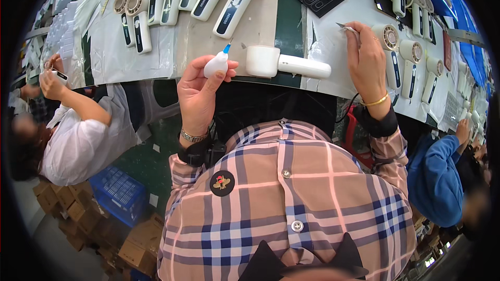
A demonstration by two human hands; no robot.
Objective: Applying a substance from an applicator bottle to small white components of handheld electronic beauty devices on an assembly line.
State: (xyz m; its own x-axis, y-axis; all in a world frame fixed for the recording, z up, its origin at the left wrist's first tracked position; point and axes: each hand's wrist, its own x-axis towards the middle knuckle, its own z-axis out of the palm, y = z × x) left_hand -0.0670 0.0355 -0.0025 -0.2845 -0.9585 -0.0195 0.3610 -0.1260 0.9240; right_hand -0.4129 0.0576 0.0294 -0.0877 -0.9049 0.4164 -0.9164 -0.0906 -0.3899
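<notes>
Holding a white teardrop-shaped squeeze bottle w/ blue nozzle (215,66), your L hand (197,96) is at the near edge of the white-covered bench (324,41); thumb & fingers pinch the bottle, needle toward far edge. Your R hand (369,62), over bench, R of ctr: thumb & fingertips pinch a slim grey pointed tool (340,25), mostly hidden, type unconfirmed. White round-headed unit w/ long handle (291,65) lies along near edge betw. your hands, head just beside L fingers. White handheld fans w/ round beige grilles (233,13) lined up toward far edge.
</notes>
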